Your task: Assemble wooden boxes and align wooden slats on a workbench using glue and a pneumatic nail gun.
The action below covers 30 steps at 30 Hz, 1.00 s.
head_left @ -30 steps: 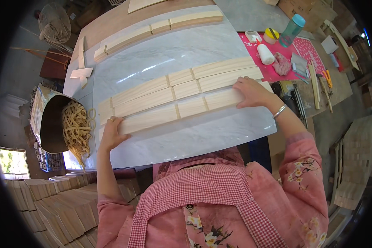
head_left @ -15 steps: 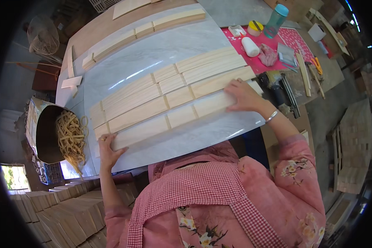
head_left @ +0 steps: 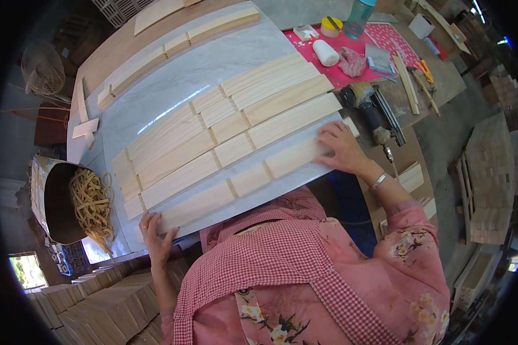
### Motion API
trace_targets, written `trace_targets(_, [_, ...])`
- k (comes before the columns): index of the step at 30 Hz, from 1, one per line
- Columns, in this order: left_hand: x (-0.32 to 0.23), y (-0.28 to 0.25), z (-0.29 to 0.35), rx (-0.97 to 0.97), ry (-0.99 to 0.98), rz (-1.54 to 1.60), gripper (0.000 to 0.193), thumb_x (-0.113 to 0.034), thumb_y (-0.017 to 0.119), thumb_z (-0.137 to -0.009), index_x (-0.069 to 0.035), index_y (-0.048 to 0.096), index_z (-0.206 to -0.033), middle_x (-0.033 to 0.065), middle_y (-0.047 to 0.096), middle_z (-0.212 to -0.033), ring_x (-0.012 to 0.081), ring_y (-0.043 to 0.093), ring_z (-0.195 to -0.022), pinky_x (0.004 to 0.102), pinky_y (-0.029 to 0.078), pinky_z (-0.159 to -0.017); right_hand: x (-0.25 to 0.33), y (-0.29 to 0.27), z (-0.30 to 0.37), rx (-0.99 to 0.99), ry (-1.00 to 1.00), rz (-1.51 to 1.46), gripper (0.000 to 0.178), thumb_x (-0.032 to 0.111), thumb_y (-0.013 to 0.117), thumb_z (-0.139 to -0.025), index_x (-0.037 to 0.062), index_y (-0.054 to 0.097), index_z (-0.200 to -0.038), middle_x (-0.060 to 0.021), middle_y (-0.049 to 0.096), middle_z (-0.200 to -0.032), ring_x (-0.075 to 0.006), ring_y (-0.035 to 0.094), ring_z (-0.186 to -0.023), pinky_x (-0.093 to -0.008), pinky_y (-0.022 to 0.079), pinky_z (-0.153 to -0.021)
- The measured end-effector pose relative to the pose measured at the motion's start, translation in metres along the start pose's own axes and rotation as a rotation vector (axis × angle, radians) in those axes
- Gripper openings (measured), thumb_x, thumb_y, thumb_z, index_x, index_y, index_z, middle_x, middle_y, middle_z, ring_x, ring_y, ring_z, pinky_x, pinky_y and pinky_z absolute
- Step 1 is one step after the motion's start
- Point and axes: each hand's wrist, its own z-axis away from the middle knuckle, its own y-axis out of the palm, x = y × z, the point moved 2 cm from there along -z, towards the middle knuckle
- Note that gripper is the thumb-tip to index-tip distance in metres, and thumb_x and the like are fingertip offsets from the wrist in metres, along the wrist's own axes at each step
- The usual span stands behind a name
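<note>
Near the frame's centre, the person's left hand and right hand, both half-curled, hold opposite ends of a long, flat, pale wooden strip.

Pale light fell fairly evenly over the bench, and its glossy top threw back a long, thin streak of white glare. The window at lower left was blown out nearly to white, and small bluish-white lights burned along the right rim. Beneath the bench lay deep shadow; the fan sat in dimness, soft and low in contrast. The right hand's fingers and the nearest wooden slat looked slightly smeared. The fisheye bowed straight edges, and black closed in around the corners.
</note>
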Motion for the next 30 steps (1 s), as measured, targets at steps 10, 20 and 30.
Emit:
trace_targets(10, [0.013, 0.020, -0.008, -0.169, -0.038, -0.089, 0.072, -0.029, 0.087, -0.073, -0.009, 0.059, -0.136, 0.0141, 0.051, -0.141, 0.0382, 0.043, -0.136, 0.0475, 0.037, -0.112, -0.067, -0.056, 0.019, -0.441, 0.552, 0.541, 0.032, 0.029, 0.076, -0.081, 0.0087, 0.071, -0.105, -0.0140, 0.066, -0.113, -0.0346, 0.062, -0.100, -0.0441, 0.050, -0.087])
trace_targets(20, [0.032, 0.008, -0.015, -0.175, -0.104, -0.362, 0.072, -0.043, 0.078, -0.083, -0.007, 0.055, -0.141, 0.0215, 0.048, -0.148, 0.0415, 0.045, -0.136, 0.0485, 0.039, -0.110, -0.121, -0.061, 0.024, -0.486, 0.712, 0.807, 0.028, 0.027, 0.070, -0.090, 0.0041, 0.072, -0.105, -0.0167, 0.066, -0.100, -0.0387, 0.063, -0.087, -0.0446, 0.054, -0.079])
trace_targets(30, [0.060, 0.001, -0.019, -0.296, -0.515, -0.339, 0.070, -0.042, 0.075, -0.089, 0.001, 0.054, -0.139, 0.0244, 0.051, -0.144, 0.0432, 0.051, -0.126, 0.0481, 0.042, -0.107, -0.076, 0.020, -0.019, -0.504, 0.704, 0.374, 0.021, 0.021, 0.068, -0.088, 0.0024, 0.072, -0.096, -0.0171, 0.065, -0.098, -0.0375, 0.061, -0.087, -0.0447, 0.052, -0.080])
